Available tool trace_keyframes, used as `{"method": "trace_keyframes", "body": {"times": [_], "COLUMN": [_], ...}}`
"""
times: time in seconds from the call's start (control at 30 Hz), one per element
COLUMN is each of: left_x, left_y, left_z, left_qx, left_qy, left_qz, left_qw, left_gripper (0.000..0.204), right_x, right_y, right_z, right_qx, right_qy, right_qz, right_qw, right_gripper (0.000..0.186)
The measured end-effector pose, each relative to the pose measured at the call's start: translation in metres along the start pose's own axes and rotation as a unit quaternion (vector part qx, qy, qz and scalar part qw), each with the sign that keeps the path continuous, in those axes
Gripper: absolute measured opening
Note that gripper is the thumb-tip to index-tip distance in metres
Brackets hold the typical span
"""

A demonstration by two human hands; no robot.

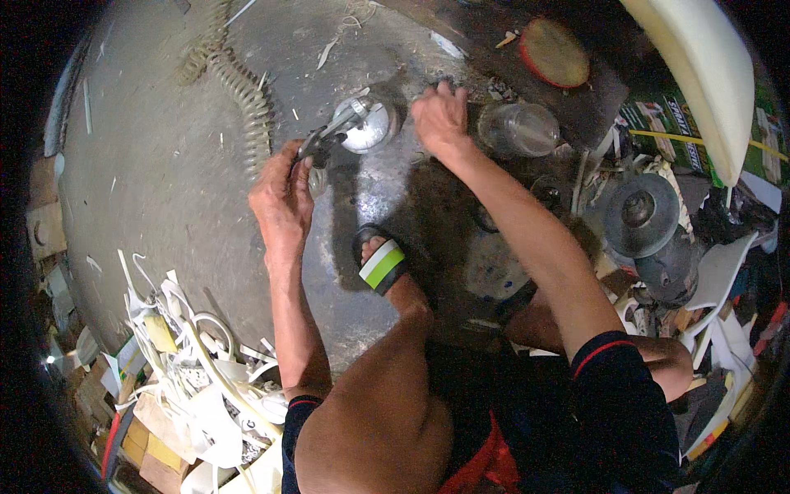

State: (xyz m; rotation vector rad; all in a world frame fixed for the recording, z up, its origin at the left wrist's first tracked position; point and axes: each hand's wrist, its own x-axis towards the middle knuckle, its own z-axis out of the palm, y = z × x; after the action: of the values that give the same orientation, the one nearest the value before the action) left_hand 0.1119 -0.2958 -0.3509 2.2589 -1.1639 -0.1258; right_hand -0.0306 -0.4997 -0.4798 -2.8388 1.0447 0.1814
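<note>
Just above centre, the left hand (282, 198) grips pliers (322, 142) angled up-right into a metal cup (368, 123) — the right hand (440, 119) clenched beside its right rim.

Both hands reach forward (arms extended): left (284, 193) gripping; right (440, 119) pressing down.

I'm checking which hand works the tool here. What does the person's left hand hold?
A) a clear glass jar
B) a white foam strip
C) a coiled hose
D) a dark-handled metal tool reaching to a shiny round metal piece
D: the left hand grips the dark-handled metal tool, whose tip meets the shiny round metal piece; the clear jar lies beside the right hand.
</note>
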Motion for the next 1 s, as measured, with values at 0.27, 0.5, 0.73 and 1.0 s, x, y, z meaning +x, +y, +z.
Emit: {"method": "trace_keyframes", "body": {"times": [0.27,0.5,0.73,1.0], "left_x": [0.000,-0.001,0.001,0.002], "left_y": [0.007,0.005,0.005,0.003], "left_z": [0.000,0.002,0.002,0.004], "left_qx": [-0.046,-0.047,-0.014,-0.017], "left_qy": [0.001,0.001,-0.015,-0.016], "left_qz": [-0.004,-0.021,-0.022,0.019], "left_qw": [0.999,0.999,1.000,1.000], "left_gripper": [0.022,0.021,0.024,0.026], "right_x": [0.084,0.018,-0.055,-0.037], "right_y": [0.000,-0.006,0.004,0.005], "right_z": [-0.017,-0.012,-0.056,-0.076], "right_qx": [0.037,0.102,0.303,0.390], "right_qy": [0.063,-0.063,0.083,0.153], "right_qz": [0.040,0.073,0.112,0.035], "right_qw": [0.997,0.990,0.943,0.907], "right_gripper": [0.015,0.016,0.018,0.022]}}
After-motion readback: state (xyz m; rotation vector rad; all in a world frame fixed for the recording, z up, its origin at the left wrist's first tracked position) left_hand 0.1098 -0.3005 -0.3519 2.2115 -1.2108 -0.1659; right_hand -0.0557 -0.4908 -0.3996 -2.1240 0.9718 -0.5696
